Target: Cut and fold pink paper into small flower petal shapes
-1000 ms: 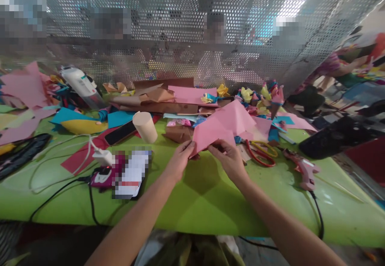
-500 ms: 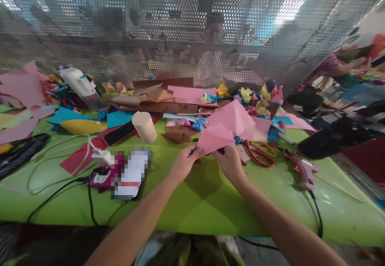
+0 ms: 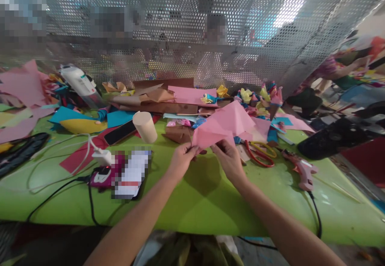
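Pink paper [image 3: 210, 133] sits mid-view, raised above the green tabletop [image 3: 207, 202], with both forearms reaching up to it from the near edge. The left hand [image 3: 182, 162], at its 8 o'clock, pinches its left corner between thumb and fingers. The right hand [image 3: 229, 161], at 5 o'clock, has thumb and fingers drawn narrow on the lower edge, some tips hidden underneath. The sheet is plain, creased and slightly bent; the peaked pink part behind may be the same piece or another, blur makes it hard to say. Small shiny packets [image 3: 179, 122] lie just beside it at 10 o'clock, a cardboard tube [image 3: 144, 127] stands at 9, and scissors [image 3: 260, 156] lie near at 4. Farther out are a glue gun [image 3: 305, 172] at 4, a lit phone [image 3: 132, 174] at 8, and paper flowers [image 3: 246, 94] at 2.
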Demonstrator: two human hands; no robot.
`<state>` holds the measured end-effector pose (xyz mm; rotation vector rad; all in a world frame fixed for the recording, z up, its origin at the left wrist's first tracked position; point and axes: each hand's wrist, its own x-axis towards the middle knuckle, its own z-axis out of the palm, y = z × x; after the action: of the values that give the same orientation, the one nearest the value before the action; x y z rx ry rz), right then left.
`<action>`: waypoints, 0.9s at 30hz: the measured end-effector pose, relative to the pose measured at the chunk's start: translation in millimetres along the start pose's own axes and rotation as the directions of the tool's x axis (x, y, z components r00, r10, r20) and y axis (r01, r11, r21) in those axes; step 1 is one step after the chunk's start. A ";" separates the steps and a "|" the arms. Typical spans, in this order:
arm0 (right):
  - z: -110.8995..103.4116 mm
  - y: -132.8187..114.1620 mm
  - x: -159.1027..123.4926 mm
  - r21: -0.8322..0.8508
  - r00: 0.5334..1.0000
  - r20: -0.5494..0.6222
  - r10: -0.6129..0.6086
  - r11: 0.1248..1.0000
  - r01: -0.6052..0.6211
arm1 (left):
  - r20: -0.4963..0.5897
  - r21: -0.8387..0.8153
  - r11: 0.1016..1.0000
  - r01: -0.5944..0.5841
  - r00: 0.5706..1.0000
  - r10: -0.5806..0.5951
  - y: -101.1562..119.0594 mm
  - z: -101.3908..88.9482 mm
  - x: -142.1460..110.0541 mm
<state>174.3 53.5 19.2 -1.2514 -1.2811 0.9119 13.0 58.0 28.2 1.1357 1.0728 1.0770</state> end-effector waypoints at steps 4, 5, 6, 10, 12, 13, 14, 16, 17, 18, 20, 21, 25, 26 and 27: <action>0.3 -3.4 -1.6 0.090 0.981 0.145 0.125 0.986 -0.139 | -0.060 0.009 1.000 -0.030 0.998 0.031 -1.1 -1.9 2.1; 1.5 -4.1 -1.9 0.117 0.970 0.183 0.158 0.977 -0.181 | -0.066 0.025 0.999 -0.039 0.997 0.041 -1.4 -1.8 2.2; 2.9 -4.3 -2.0 0.147 0.959 0.210 0.188 0.964 -0.222 | -0.068 0.040 0.998 -0.047 0.997 0.049 -1.7 -1.4 2.1; 7.3 -0.8 -0.8 0.261 0.939 0.201 0.279 0.909 -0.326 | -0.001 0.047 0.997 -0.055 0.998 0.055 -2.2 2.4 0.4; 7.4 1.9 0.4 0.294 0.941 0.172 0.292 0.896 -0.332 | 0.063 0.033 0.998 -0.049 0.997 0.047 -2.0 3.8 -0.8; 6.9 2.9 1.0 0.302 0.946 0.151 0.287 0.898 -0.321 | 0.086 0.029 0.999 -0.043 0.995 0.041 -1.7 3.9 -1.3; 6.3 3.5 1.5 0.306 0.953 0.124 0.278 0.903 -0.303 | 0.098 0.030 0.999 -0.035 0.995 0.032 -1.3 3.7 -1.9; 4.5 3.8 2.5 0.310 0.964 0.065 0.258 0.913 -0.265 | 0.092 0.033 0.999 -0.009 0.996 0.006 0.3 2.1 -2.9; 3.6 3.6 3.0 0.312 0.967 0.043 0.251 0.916 -0.251 | 0.088 0.032 0.999 0.008 0.996 -0.011 1.5 1.1 -3.5; 2.7 3.3 3.4 0.317 0.969 0.026 0.247 0.917 -0.243 | 0.091 0.031 0.999 0.027 0.995 -0.029 2.9 0.0 -4.0; 1.3 2.6 4.4 0.346 0.968 0.003 0.249 0.908 -0.235 | 0.119 0.028 0.998 0.058 0.991 -0.061 6.0 -1.6 -5.1; 0.8 2.3 4.8 0.366 0.968 -0.006 0.250 0.902 -0.231 | 0.135 0.031 0.997 0.067 0.988 -0.070 7.3 -2.1 -5.4; 0.6 0.6 5.7 0.418 0.971 -0.021 0.240 0.884 -0.209 | 0.167 0.070 0.996 0.059 0.983 -0.070 8.7 -2.3 -5.2; 0.9 0.2 5.8 0.419 0.971 -0.024 0.238 0.884 -0.207 | 0.172 0.086 0.995 0.049 0.983 -0.063 8.0 -2.2 -4.7; 1.1 -0.1 5.8 0.416 0.971 -0.027 0.238 0.886 -0.205 | 0.176 0.101 0.994 0.038 0.983 -0.056 7.1 -2.1 -4.2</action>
<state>173.9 59.3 20.1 -1.0947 -0.8337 1.2144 9.7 54.9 35.4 1.2541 1.0141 0.8758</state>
